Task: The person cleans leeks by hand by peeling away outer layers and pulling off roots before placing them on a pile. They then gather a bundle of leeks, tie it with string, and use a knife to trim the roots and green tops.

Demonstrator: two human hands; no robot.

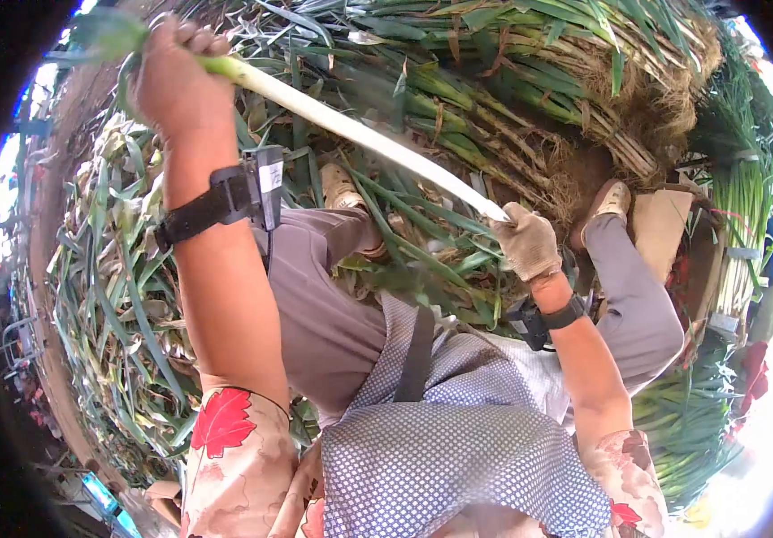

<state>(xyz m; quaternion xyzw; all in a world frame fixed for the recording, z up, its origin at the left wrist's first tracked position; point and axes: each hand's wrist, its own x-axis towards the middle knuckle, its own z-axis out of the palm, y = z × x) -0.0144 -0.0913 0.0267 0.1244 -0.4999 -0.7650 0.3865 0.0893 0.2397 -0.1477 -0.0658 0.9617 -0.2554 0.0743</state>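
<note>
A long green onion is stretched across the view, its white stalk slanting down to the right. My left hand, in a worn glove, is closed around its green upper part at the upper left. Leaf tops beyond that fist are blurred. At the white lower end, my gloved right hand grips the tip, which is partly hidden by the fingers. Beneath the stalk lie loose green leaves between my feet. Unpeeled green onions with dry roots are heaped just beyond.
Discarded leaves form a thick pile on the left. Tied bundles of cleaned green onions stand at the right, with more green onions lower down. A cardboard piece is beside my right shoe.
</note>
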